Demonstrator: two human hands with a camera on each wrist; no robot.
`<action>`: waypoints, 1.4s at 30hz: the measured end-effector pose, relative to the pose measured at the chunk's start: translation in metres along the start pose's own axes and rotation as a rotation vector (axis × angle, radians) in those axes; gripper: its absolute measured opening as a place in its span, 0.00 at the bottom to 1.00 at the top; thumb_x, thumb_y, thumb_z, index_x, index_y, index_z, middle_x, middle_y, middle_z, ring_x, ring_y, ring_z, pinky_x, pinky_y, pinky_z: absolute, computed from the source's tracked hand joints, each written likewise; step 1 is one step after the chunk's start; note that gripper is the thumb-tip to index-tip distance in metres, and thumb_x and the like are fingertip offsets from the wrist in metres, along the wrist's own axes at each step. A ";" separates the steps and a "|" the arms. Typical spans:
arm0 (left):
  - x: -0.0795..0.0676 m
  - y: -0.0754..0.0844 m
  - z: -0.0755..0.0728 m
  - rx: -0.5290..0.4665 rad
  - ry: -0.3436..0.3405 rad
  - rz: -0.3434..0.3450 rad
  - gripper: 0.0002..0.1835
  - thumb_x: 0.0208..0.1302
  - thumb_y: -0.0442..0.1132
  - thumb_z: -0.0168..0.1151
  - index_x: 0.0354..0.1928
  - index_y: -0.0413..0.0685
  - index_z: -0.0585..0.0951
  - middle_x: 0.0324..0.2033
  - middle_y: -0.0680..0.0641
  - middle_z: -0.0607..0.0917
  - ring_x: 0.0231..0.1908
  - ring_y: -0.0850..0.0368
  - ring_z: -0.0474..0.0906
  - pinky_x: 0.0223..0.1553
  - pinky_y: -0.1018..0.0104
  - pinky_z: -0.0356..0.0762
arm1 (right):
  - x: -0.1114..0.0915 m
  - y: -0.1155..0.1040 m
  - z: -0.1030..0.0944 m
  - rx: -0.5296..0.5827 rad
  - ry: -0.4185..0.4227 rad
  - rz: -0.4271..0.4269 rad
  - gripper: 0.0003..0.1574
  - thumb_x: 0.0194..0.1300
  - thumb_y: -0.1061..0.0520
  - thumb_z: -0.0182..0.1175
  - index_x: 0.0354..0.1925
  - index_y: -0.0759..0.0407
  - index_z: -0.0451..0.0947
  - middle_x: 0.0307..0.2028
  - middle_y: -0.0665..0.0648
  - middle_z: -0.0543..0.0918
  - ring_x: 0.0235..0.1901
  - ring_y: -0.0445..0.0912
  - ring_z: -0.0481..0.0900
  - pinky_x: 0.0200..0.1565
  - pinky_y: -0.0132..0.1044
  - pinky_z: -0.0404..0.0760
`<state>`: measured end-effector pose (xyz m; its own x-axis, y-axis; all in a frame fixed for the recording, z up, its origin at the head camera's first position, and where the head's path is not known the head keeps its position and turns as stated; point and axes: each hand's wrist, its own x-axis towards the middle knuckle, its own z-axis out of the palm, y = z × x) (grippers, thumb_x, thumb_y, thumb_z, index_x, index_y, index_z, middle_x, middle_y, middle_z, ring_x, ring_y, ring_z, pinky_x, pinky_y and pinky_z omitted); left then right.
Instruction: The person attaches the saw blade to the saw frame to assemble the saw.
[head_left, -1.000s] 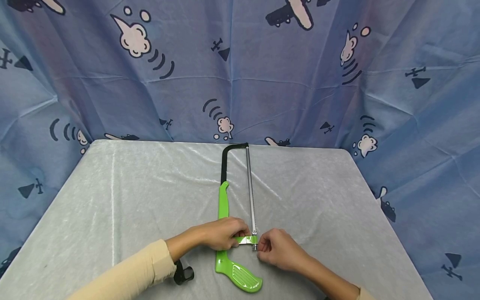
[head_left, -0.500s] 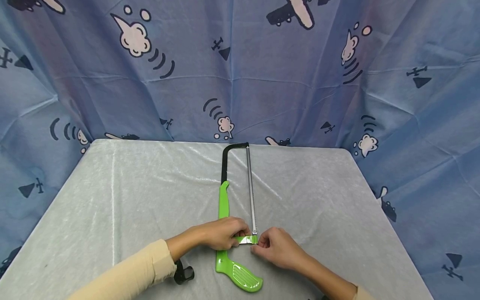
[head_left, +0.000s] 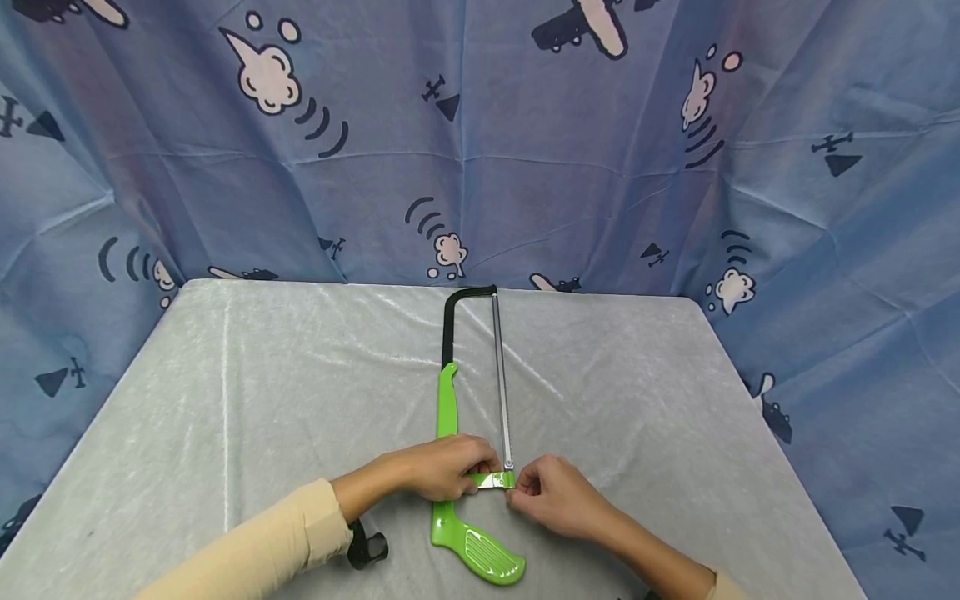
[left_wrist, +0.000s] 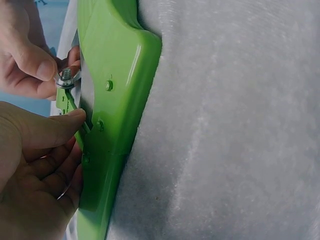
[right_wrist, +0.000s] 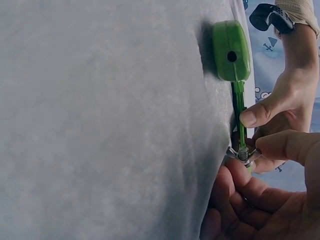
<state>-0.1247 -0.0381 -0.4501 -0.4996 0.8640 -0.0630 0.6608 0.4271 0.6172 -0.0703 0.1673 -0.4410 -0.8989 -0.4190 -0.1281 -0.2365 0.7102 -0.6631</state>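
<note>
A hacksaw (head_left: 447, 400) with a green handle and a black front frame lies on the table, its narrow blade (head_left: 501, 383) to the right. My left hand (head_left: 446, 467) pinches the saw's short green crossbar (head_left: 492, 480), its thumb on the bar in both wrist views. At the bar's end, a silver wing nut (left_wrist: 65, 80) sits on a threaded bolt. My right hand (head_left: 562, 496) has thumb and fingers at the wing nut's wings, plainest in the right wrist view, where the nut (right_wrist: 243, 156) lies between them. In the head view the right fingers hide the nut.
A pale grey velvety cloth covers the table (head_left: 315, 375). Behind and at both sides hangs a blue curtain (head_left: 375, 125) with printed planes and clouds. A black wrist camera (head_left: 367, 546) is on the left wrist.
My right hand has shifted slightly left onto the wing nut, which showed beside the fingers a second ago, and its fingertips moved a little. My left hand and the saw stay still.
</note>
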 end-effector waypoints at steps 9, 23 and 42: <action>0.000 0.000 0.000 0.005 0.000 0.007 0.13 0.52 0.27 0.61 0.38 0.51 0.79 0.30 0.57 0.75 0.33 0.66 0.71 0.36 0.78 0.67 | 0.000 0.007 -0.005 0.087 -0.076 -0.064 0.08 0.53 0.62 0.58 0.20 0.54 0.78 0.15 0.42 0.73 0.17 0.32 0.68 0.21 0.29 0.70; 0.000 -0.001 0.001 0.005 0.003 0.009 0.13 0.52 0.28 0.61 0.39 0.51 0.79 0.30 0.58 0.75 0.33 0.66 0.71 0.36 0.77 0.67 | 0.000 0.010 -0.007 0.074 -0.120 -0.093 0.07 0.56 0.63 0.59 0.22 0.55 0.78 0.17 0.41 0.73 0.18 0.32 0.68 0.22 0.29 0.70; 0.000 0.000 0.001 0.009 0.004 0.009 0.13 0.53 0.27 0.60 0.38 0.51 0.78 0.30 0.57 0.74 0.33 0.66 0.71 0.35 0.77 0.67 | -0.006 -0.011 -0.006 -0.301 0.034 -0.127 0.17 0.51 0.58 0.63 0.15 0.46 0.66 0.13 0.39 0.64 0.14 0.33 0.61 0.17 0.28 0.62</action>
<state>-0.1237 -0.0382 -0.4509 -0.4959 0.8667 -0.0547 0.6699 0.4219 0.6109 -0.0649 0.1655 -0.4283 -0.8658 -0.4995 -0.0298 -0.4416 0.7907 -0.4240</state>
